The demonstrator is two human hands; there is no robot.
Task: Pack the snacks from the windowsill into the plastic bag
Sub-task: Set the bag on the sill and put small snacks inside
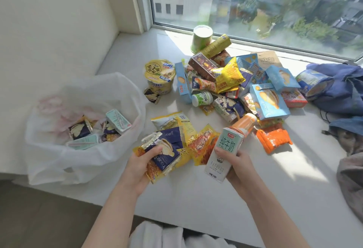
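Gripping crinkly foil packets (pixel 167 150) in left hand (pixel 140 166), boxy milk carton (pixel 223 154) in right hand (pixel 240 166); inside filmy bag (pixel 59 161), seemingly sachets (pixel 118 123).

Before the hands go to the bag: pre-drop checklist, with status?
1. Grip: left hand curled round the snack packets: ok.
2. Grip: right hand holds the milk carton: ok.
3. Mouth of the plastic bag open and facing up: ok.
4. Room in the bag, only a few packed snacks inside: ok.
5. Way from the left hand to the bag mouth free of things: ok.
6. Bag fully supported at the edge of the windowsill: cannot tell.
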